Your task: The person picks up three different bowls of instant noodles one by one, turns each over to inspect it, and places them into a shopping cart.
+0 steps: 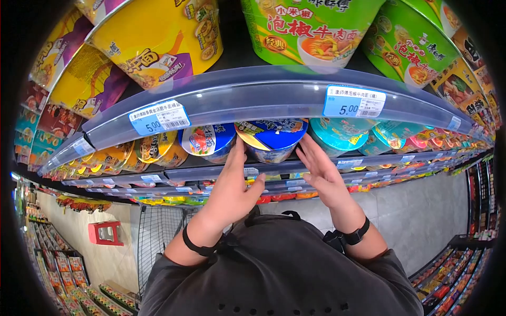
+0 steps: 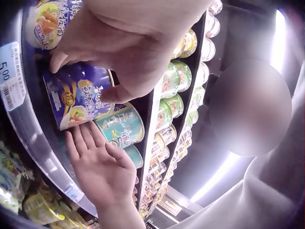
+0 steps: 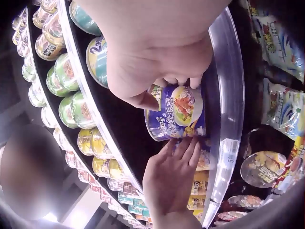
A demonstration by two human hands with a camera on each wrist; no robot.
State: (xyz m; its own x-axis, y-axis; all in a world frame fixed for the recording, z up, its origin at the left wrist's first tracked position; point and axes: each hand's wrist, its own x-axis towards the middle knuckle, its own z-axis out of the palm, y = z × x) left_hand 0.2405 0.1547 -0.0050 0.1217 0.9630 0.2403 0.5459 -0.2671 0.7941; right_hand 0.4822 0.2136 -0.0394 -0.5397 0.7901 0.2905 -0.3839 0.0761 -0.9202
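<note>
A blue instant noodle bucket [image 1: 276, 138] stands at the front of a shelf, with a hand at each side of it. My left hand [image 1: 232, 184] reaches up with straight fingers, their tips at the bucket's left side. On the opposite side, the straight fingers of my right hand [image 1: 325, 179] touch its wall, palm facing inward. Both thumbs stand apart from the fingers. In the left wrist view, the bucket's printed front [image 2: 76, 95] shows between the hands. Another blue bucket [image 1: 211, 141] is just left of it, and a teal bucket [image 1: 340, 136] to its right.
A shelf edge with price tags [image 1: 356, 101] curves close above the hands. Over it stand yellow [image 1: 158, 42] and green noodle buckets [image 1: 316, 31]. Lower shelves hold more packages. Behind are a wire cart [image 1: 158, 231] and a red stool [image 1: 105, 233] on the floor.
</note>
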